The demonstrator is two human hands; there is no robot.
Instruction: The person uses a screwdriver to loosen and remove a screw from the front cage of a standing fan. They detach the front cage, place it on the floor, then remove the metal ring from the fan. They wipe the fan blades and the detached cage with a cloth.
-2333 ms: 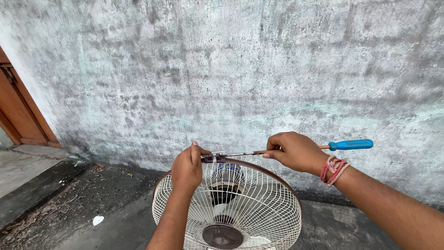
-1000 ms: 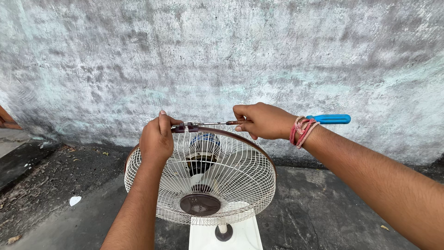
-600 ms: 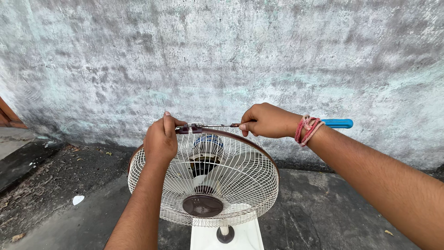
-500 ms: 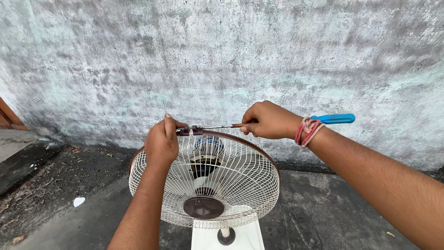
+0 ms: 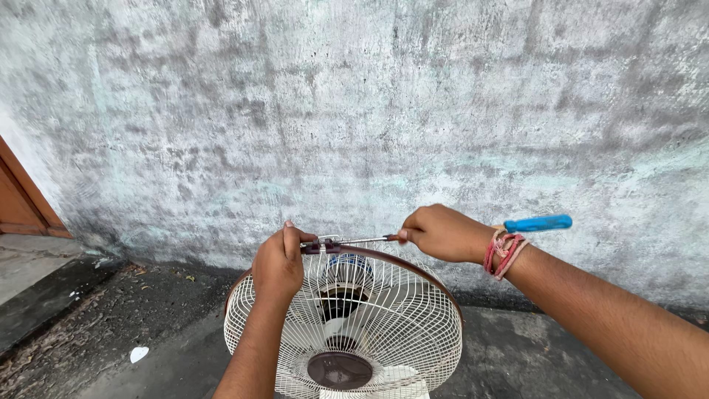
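One rough, mottled plaster wall stood behind a round white wire fan guard. The left hand pinched its top rim clip; the right hand was fisted around a blue-handled screwdriver, tip at the clip.

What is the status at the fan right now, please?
Left hand grips the clip atop the fan guard. Right hand holds the blue-handled screwdriver, tip at that clip. Nothing in the way.

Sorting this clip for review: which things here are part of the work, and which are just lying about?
In use: white wire-grille fan; blue-handled screwdriver in right hand; small clip on the rim under left hand.

Lying about: white scrap on ground; brown wooden door frame.
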